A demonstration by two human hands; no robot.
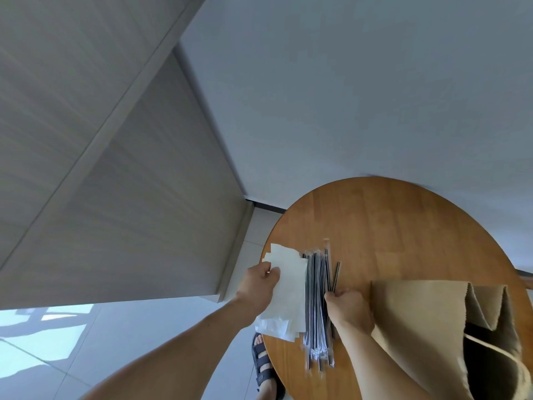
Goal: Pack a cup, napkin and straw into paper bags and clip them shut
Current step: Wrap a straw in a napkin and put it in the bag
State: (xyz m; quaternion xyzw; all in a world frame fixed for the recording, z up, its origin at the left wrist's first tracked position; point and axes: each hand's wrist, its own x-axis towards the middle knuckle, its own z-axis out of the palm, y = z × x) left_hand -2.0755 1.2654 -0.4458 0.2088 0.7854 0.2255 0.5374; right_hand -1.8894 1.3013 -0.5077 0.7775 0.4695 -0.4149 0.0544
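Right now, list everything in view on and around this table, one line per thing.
table: one, brown wood, round, lower right of the view.
napkins: one stack, number unclear, white, on the table's left edge and overhanging it.
wrapped straws: one bundle, too many to count, black in clear wrappers, just right of the napkins.
paper bag: one, brown, at the table's right side, mouth open.
cabinet: one, grey wood grain, left of the table.
floor: pale tiles, lower left.
sandalled foot: one, dark sandal, below the table's near edge.
left hand: one, pinches the napkins.
right hand: one, pinches a single straw at the bundle's right side.
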